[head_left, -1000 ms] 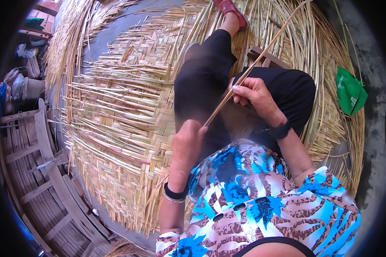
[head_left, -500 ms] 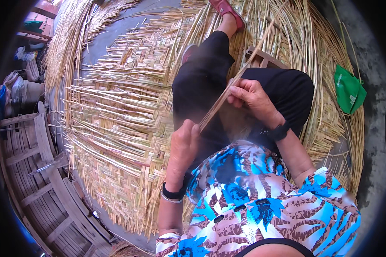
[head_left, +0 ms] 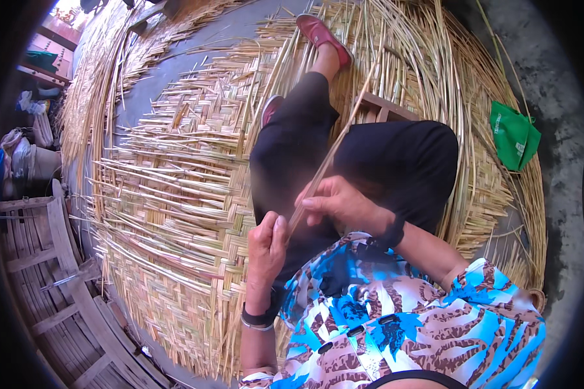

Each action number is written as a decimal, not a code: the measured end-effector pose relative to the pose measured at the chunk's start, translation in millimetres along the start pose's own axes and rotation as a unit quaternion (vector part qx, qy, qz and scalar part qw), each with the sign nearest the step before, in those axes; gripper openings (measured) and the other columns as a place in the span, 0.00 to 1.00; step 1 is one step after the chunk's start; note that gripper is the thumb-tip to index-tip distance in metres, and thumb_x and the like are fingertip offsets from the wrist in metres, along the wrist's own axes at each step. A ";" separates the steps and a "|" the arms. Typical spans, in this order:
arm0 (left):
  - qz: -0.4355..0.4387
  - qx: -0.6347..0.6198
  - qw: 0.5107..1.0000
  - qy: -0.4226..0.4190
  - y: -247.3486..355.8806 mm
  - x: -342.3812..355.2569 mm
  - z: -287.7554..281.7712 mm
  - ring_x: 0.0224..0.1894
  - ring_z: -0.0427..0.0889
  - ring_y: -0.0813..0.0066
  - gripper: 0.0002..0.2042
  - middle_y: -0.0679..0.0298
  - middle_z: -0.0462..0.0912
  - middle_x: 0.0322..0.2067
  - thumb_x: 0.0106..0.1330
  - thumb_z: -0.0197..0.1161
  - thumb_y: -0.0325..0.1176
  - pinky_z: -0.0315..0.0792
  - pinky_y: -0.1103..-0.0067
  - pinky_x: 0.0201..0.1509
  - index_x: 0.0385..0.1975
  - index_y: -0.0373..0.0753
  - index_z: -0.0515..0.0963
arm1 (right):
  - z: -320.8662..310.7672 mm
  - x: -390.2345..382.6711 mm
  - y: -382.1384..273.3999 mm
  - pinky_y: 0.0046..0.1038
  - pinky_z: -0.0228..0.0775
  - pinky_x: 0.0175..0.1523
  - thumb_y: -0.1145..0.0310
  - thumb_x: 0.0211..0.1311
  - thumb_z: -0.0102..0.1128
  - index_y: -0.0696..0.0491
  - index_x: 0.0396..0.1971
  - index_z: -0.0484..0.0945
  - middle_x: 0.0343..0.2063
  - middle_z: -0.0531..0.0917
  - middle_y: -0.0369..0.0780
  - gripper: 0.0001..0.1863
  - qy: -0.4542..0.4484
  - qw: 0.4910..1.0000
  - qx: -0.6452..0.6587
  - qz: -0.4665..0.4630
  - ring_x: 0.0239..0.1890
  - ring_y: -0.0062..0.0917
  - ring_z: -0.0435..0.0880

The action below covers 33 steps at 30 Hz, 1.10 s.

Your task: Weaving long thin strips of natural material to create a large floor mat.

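A long, thin reed strip (head_left: 331,152) slants up from my hands over my dark trousers, its far end near a small wooden stool (head_left: 383,109). My left hand (head_left: 267,246) is closed around its lower end. Just beyond, my right hand (head_left: 340,203) pinches the same strip between thumb and fingers, close to the left one. Left of my legs spreads a partly woven reed mat (head_left: 194,259), with loose strip ends sticking out along its left side.
More long reeds (head_left: 461,84) lie at the upper right and far left. A green cloth bag (head_left: 516,136) rests on them at the right. A wooden slatted frame (head_left: 78,292) stands at the lower left, with bags and a bucket (head_left: 44,163) behind it.
My right hand has slid down the strip toward my left hand, so the two are now close together. The view has shifted slightly.
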<state>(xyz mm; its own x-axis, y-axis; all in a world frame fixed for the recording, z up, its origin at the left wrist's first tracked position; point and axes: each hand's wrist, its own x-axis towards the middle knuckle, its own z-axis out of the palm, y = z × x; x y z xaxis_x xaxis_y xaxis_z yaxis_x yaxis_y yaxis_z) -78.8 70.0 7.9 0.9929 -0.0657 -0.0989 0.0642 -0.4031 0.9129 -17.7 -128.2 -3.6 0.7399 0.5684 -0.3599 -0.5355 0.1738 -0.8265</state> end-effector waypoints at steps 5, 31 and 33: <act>0.061 0.083 0.995 -0.014 7.1 6.0 0.0 0.20 0.73 0.60 0.09 0.56 0.73 0.20 0.65 0.61 0.30 0.65 0.70 0.24 0.27 0.35 0.69 | -11.9 -4.3 3.4 0.19 0.73 0.37 0.67 0.64 0.59 0.59 0.41 0.79 0.33 0.84 0.39 0.11 0.032 0.999 -0.016 0.028 0.29 0.17 0.81; 0.073 0.123 0.990 -0.001 28.0 -20.2 -12.4 0.15 0.63 0.58 0.17 0.55 0.64 0.13 0.68 0.55 0.29 0.55 0.68 0.21 0.17 0.33 0.62 | -58.5 -0.7 -30.4 0.17 0.72 0.30 0.68 0.62 0.57 0.53 0.36 0.79 0.29 0.84 0.35 0.07 0.232 0.967 0.062 -0.081 0.23 0.16 0.81; 0.091 0.123 0.988 0.014 21.7 -26.0 -13.6 0.14 0.63 0.60 0.17 0.56 0.61 0.12 0.67 0.57 0.29 0.55 0.68 0.20 0.16 0.35 0.61 | -59.8 -1.0 -33.5 0.17 0.73 0.30 0.69 0.62 0.56 0.54 0.37 0.79 0.29 0.84 0.36 0.07 0.246 0.964 0.039 -0.096 0.24 0.16 0.82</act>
<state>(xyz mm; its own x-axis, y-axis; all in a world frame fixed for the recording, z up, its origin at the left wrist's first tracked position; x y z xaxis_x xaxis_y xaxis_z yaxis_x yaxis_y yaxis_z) -101.8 75.3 35.7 0.9885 -0.1332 0.0713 -0.1374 -0.5967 0.7906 23.8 -182.7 -1.4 0.9218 0.0725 -0.3807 -0.3837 0.3088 -0.8703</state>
